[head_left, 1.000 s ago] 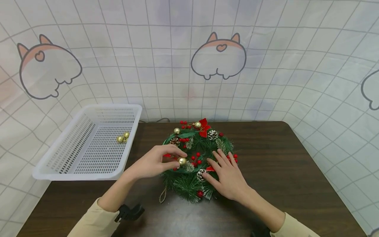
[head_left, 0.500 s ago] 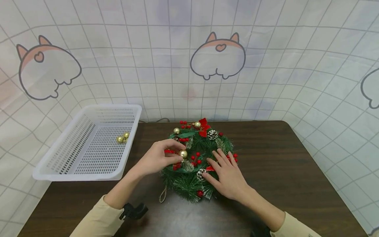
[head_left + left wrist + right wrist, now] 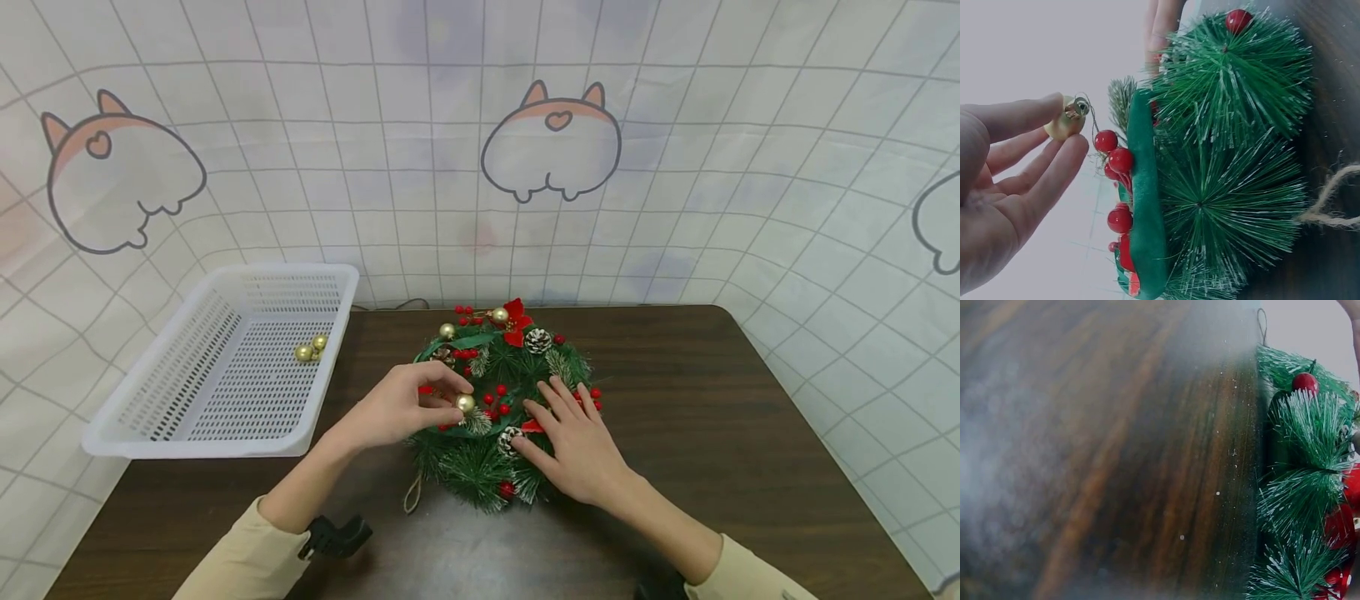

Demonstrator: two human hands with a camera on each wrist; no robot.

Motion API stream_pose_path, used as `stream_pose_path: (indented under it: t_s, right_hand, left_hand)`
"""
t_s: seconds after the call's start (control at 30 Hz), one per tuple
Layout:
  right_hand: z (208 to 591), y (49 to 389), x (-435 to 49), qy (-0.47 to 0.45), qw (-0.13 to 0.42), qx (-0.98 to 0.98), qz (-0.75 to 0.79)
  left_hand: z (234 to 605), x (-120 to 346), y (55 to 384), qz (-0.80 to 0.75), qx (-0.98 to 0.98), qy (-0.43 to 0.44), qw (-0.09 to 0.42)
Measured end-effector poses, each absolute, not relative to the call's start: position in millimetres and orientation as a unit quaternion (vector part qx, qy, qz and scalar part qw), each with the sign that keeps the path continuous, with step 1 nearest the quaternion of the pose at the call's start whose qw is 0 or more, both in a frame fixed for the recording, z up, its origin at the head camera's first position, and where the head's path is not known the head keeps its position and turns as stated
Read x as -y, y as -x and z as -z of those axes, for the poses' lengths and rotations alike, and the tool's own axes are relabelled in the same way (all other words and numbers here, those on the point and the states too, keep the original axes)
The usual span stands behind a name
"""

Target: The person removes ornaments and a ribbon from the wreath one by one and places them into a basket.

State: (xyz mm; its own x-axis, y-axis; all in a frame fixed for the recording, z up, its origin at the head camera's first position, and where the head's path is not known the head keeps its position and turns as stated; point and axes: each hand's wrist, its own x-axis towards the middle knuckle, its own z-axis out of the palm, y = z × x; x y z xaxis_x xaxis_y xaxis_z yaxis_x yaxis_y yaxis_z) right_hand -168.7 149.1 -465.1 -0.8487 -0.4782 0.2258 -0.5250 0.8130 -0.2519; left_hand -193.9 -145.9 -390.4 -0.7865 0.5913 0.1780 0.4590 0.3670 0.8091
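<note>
My left hand pinches a gold ball ornament between thumb and fingers, above the left part of a green wreath. In the left wrist view the ornament shows its metal cap and a thin wire loop, close to red berries and a green ribbon. Spread fingers of my right hand rest on the wreath's right side, by a frosted pine cone. Two other gold balls, a red flower and another pine cone sit at the wreath's far side.
A white perforated basket stands at the left, with a few gold balls inside. The wreath lies on a dark wooden table. A twine loop sticks out at its near left. A patterned curtain hangs behind.
The left hand lifted the gold ball slightly, then lowered it again over the wreath, still pinching it. My right hand has stayed in place on the wreath.
</note>
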Motion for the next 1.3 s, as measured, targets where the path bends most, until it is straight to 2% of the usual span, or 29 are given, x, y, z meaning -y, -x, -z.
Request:
stream_pose_path:
  t_s: [0.33,0.67,1.1,1.3]
  right_hand:
    - [464,168,-149,-0.266,0.077,0.948,-0.157]
    - [464,168,-149,-0.266,0.069,0.949,-0.157]
    - [463,169,-149,-0.268,0.074,0.948,-0.155]
    - [463,169,-149,-0.269,0.073,0.948,-0.152]
  left_hand:
    - [402,145,180,-0.528,-0.794,-0.293,0.074]
    - [413,139,174,-0.522,-0.791,-0.316,0.039]
    - [401,125,183,-0.596,-0.754,-0.265,0.073]
    - [389,129,187,-0.619,-0.743,-0.245,0.073]
